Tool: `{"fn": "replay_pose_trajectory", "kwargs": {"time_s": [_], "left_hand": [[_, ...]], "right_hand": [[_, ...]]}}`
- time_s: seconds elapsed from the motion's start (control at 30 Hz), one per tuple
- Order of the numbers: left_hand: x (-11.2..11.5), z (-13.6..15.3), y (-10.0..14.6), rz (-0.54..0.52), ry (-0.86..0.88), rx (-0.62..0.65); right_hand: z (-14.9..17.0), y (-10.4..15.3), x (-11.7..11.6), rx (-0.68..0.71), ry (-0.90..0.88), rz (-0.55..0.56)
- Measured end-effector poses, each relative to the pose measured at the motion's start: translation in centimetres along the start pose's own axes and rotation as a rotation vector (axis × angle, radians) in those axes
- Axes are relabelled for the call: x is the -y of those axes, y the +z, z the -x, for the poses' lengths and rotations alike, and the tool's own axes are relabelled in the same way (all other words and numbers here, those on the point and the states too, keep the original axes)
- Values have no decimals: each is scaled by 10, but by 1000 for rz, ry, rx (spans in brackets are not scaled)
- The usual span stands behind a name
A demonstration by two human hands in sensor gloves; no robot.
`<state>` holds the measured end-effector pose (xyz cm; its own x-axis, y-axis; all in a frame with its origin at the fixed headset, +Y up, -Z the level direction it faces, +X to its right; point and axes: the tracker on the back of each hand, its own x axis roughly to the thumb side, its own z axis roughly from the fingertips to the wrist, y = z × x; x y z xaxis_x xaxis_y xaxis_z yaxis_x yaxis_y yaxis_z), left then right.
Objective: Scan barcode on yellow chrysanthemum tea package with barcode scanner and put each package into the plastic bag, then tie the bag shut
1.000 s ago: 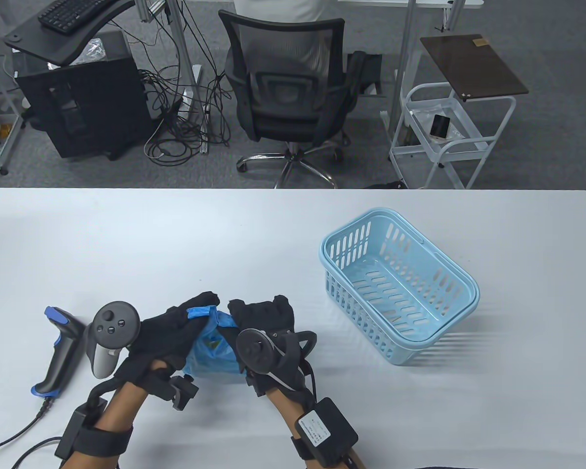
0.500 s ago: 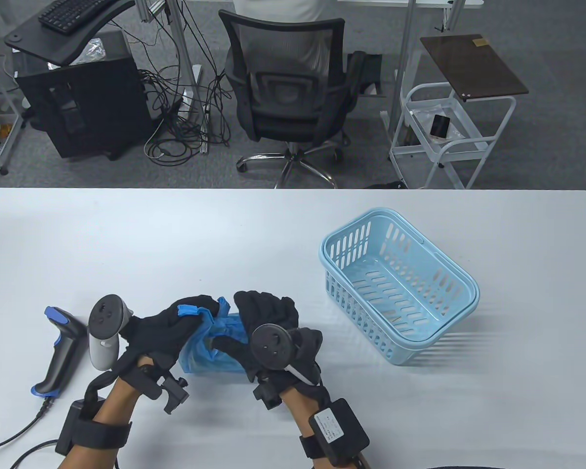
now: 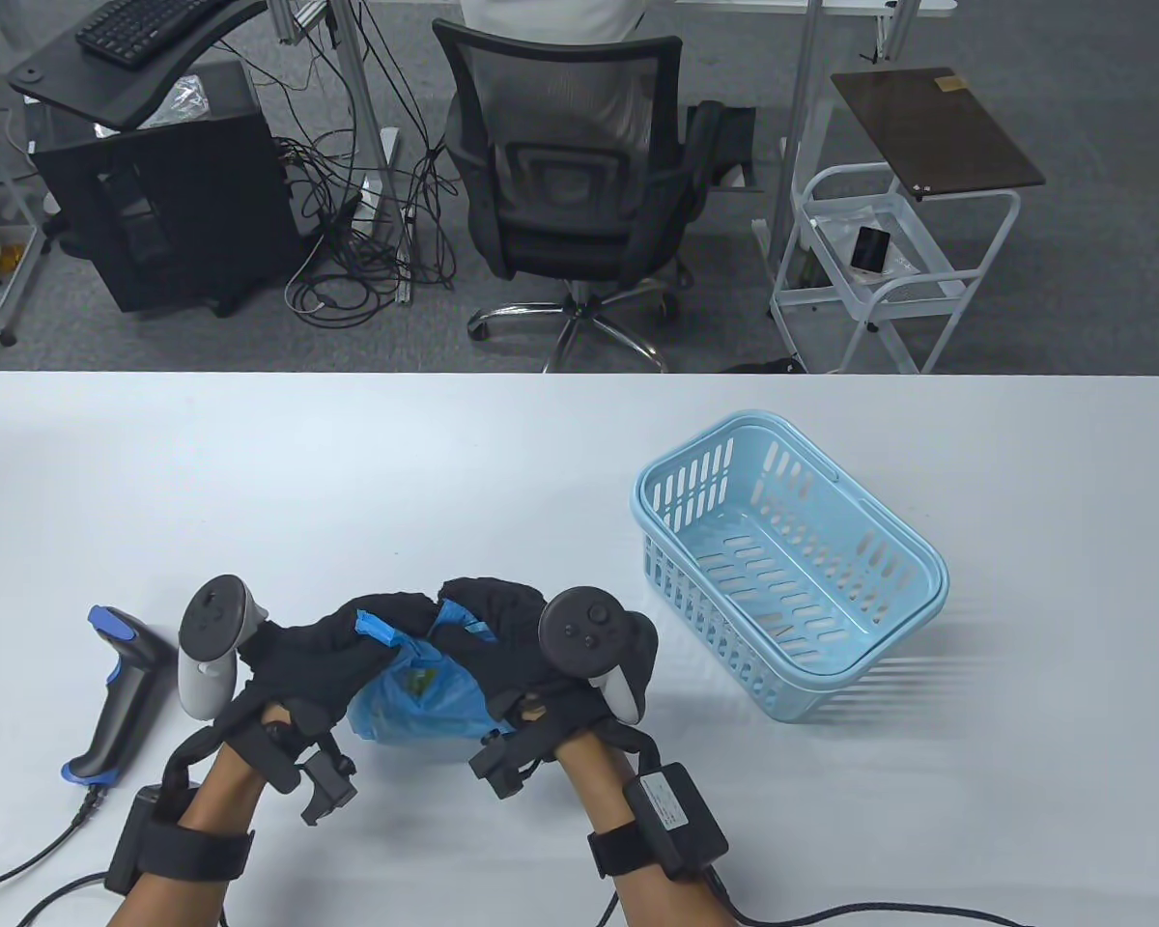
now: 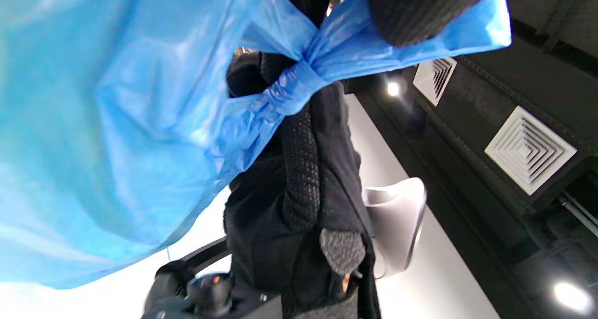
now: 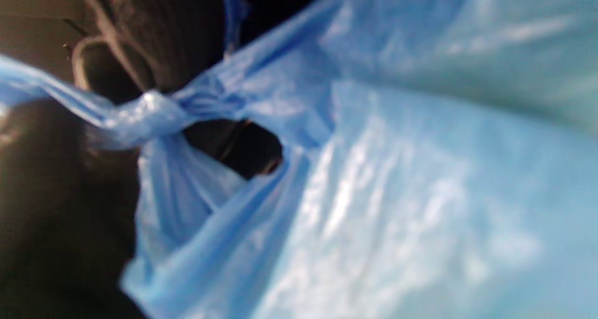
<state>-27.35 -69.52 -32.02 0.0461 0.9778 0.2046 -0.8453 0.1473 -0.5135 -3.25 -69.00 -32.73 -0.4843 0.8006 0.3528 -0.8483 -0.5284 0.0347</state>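
Pinching the bag's (image 3: 415, 690) handles lower centre, your left hand (image 3: 324, 657) and right hand (image 3: 502, 637) risk tearing thin plastic; uneven pulls loosen the knot (image 4: 292, 92).

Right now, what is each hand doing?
Left hand: pinching a handle of the blue plastic bag.
Right hand: gripping the bag's other handle.

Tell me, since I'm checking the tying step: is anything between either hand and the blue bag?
Nothing visible. The left hand and right hand both already grip the blue bag at its top, where the handles are twisted into a knot. The scanner and basket sit off to the sides.
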Motion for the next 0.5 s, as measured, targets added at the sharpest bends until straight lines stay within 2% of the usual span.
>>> {"fn": "replay_pose_trajectory", "kwargs": {"time_s": [0.1,0.2,0.23,0.33,0.4,0.5], "left_hand": [[2,-4,0,43,-81,-16],[1,-10,2,14,-162,-3],[0,-14,4,-22,-185,6],[-6,-22,10,-244,-291,56],[-9,-24,15,-331,-356,47],[-11,-24,18,-410,-571,-39]], "right_hand": [[-3,2,3,-2,9,34],[-6,4,4,12,20,27],[-8,5,4,21,46,27],[-13,8,6,45,102,42],[-15,10,7,53,139,50],[-18,11,8,73,214,68]]}}
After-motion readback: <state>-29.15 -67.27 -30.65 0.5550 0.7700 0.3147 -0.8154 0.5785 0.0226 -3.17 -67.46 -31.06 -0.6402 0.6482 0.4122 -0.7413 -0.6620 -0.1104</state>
